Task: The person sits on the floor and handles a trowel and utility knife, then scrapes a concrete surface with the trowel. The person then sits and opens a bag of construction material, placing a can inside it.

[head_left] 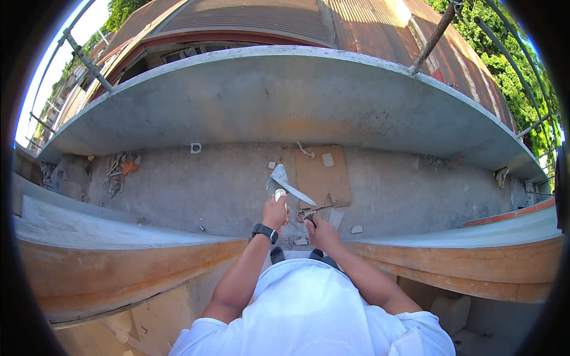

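Observation:
My left hand (275,212) grips the white handle of a trowel (287,184), whose grey blade points away over the concrete floor. A dark watch sits on that wrist. Beside it, my right hand (319,228) holds a rusty pair of scissors or pliers (317,210) by the handles, the tips pointing right. Both hands hover close together above a brown cardboard sheet (320,172) that lies flat on the floor. My feet show just below the hands.
A curved grey concrete parapet wall (285,101) stands ahead. Orange-brown ledges (119,261) run left and right of me. Rubble (119,169) lies at the left, small white scraps (328,159) on the cardboard. Rusty metal roofing and trees lie beyond.

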`<state>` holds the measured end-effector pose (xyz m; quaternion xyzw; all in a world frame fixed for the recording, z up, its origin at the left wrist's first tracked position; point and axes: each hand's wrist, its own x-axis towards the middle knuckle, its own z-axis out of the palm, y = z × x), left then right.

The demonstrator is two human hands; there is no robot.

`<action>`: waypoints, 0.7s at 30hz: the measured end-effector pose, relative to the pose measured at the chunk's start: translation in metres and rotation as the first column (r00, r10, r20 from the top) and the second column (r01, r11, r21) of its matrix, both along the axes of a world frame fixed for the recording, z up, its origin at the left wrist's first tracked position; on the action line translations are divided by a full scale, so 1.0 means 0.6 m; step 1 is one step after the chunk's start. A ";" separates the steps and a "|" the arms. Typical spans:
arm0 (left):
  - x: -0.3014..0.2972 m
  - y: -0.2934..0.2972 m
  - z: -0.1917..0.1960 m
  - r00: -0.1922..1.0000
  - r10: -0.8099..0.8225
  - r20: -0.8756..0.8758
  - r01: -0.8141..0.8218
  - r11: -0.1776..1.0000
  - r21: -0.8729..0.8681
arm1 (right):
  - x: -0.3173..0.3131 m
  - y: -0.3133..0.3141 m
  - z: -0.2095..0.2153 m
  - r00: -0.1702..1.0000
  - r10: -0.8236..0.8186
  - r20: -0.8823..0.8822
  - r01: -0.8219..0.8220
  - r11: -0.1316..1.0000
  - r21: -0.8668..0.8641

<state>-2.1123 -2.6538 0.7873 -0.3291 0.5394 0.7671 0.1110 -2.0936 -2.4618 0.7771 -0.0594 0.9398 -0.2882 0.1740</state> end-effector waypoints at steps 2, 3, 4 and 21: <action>0.006 -0.001 -0.012 0.989 -0.149 0.006 0.149 0.979 -0.136 | -0.048 0.022 -0.015 0.991 -0.128 -0.049 0.129 0.992 0.006; 0.014 -0.002 -0.021 0.983 -0.178 0.039 0.182 0.969 -0.167 | -0.077 0.039 -0.022 0.982 -0.189 -0.029 0.189 0.982 0.017; 0.022 -0.003 -0.030 0.980 -0.192 -0.054 0.175 0.958 -0.228 | -0.099 0.058 -0.027 0.960 -0.277 -0.037 0.277 0.961 0.016; 0.123 -0.039 -0.159 0.901 -0.200 0.386 0.434 0.430 -0.791 | 0.047 0.047 0.085 0.973 0.117 0.200 -0.135 0.988 0.077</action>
